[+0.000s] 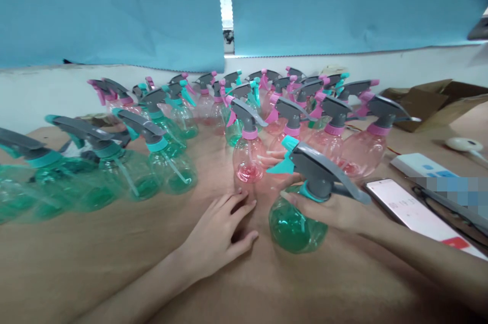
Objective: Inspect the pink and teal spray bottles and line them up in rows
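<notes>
My right hand [328,207] is wrapped round the neck of a green spray bottle [292,227], its grey head and turquoise trigger tilted to the left. Some of the hand's fingers are hidden behind the bottle. My left hand [219,227] lies on the wooden table [160,273] with fingers spread, apart from the green bottle and holding nothing. Just beyond both hands stands a pink spray bottle [249,159] with a grey head and pink collar. Nearest on the left is a clear green spray bottle [171,166] with a turquoise collar.
Several green bottles [125,174] line the left, and several pink bottles [364,149] stand at the right and back. A phone [415,212], a white box [423,164], a white round device [463,144] and a cardboard box [427,105] lie right. Blue cloth [114,9] covers the back.
</notes>
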`<state>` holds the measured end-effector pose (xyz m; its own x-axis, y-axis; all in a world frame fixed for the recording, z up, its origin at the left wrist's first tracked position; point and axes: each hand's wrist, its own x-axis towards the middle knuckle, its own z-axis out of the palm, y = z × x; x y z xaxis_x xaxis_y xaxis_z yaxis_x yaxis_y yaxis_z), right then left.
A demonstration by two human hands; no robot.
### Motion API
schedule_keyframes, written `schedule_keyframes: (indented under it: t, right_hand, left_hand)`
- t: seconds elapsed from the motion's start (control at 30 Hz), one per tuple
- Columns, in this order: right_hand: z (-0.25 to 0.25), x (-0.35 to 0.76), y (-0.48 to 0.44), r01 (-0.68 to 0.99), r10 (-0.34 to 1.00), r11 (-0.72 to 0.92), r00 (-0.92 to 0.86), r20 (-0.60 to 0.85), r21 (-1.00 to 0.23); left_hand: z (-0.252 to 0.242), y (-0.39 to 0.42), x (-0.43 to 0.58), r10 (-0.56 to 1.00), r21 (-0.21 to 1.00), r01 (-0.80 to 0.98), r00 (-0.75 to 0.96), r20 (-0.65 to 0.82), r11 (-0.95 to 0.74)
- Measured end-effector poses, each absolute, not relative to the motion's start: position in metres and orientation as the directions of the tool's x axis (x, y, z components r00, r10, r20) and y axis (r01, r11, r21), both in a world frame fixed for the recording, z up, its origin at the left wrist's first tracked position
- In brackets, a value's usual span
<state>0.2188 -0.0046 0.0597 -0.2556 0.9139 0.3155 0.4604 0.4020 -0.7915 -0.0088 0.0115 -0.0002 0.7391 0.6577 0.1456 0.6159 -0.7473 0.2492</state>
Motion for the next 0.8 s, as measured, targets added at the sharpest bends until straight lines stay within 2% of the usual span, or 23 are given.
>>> schedule_keyframes:
  t: [0.23,0.47,0.8]
  right_hand:
    - [0.061,0.2174,-0.0047,0.462,0.922,0.385,-0.235,0.308,-0.799]
    - [0.0624,0.2166,-0.0035,0.471,0.903,0.424,-0.286,0.32,-0.774]
    - [0.0602,0.2188,-0.0049,0.467,0.923,0.38,-0.245,0.296,-0.799]
  left_hand:
    - [-0.0015,0.0108,-0.01,0.656,0.259,0.61,0.737,0.163,-0.749]
    - [-0.0012,0.0111,-0.0096,0.654,0.257,0.609,0.739,0.159,-0.751]
    - [-0.0008,0.0108,-0.0099,0.66,0.248,0.619,0.739,0.14,-0.745]
